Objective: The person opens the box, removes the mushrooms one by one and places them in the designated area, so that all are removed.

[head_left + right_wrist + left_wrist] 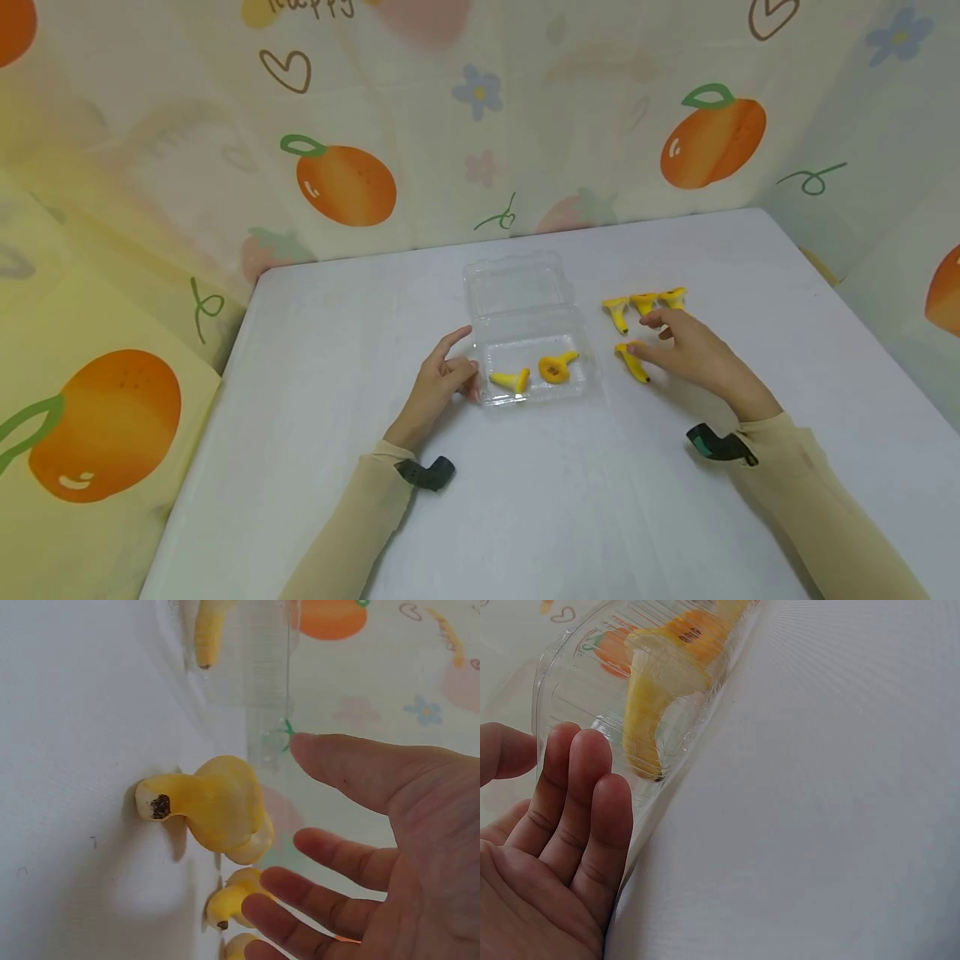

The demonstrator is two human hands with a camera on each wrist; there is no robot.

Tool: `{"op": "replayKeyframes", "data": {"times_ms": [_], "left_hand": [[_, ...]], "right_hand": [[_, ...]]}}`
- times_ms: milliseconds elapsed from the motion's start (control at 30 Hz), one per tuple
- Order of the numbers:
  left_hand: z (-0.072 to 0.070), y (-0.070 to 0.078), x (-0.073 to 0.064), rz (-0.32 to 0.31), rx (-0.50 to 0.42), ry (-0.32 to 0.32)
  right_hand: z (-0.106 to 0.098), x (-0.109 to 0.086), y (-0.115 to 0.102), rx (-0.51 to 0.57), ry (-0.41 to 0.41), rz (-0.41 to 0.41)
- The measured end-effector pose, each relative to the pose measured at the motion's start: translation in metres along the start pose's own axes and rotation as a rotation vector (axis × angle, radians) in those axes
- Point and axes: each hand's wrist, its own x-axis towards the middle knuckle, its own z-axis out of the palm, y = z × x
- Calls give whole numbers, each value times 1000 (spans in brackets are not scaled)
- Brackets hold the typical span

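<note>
A clear plastic clamshell box (528, 343) lies on the table with its lid (517, 286) folded back. Inside are two yellow trumpet-shaped mushrooms, one on its side (512, 381) and one showing its orange cap (555, 368). My left hand (438, 379) is at the box's left side, fingertips right at the clear wall in the left wrist view. To the right of the box, my right hand (693, 354) hovers with thumb and fingers spread over another yellow mushroom (217, 802). Nothing is between those fingers. In the head view, the thumb partly covers this mushroom's cap.
Behind the right hand, three more mushrooms (617, 312) stand in a row near its fingertips. A white cloth covers the table (360, 333). A curtain (420, 183) printed with oranges hangs at the back edge. Each wrist wears a dark band.
</note>
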Motion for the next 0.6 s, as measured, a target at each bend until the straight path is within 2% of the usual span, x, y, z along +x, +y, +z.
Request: {"op": "replayKeyframes", "data": {"times_ms": [367,600], "left_hand": [[1,1,0,0,-16,-4],[1,1,-1,2,-22,0]], "right_hand": [[-4,1,-10,18,58,-77],[-7,4,-21,32,67,-89]]}}
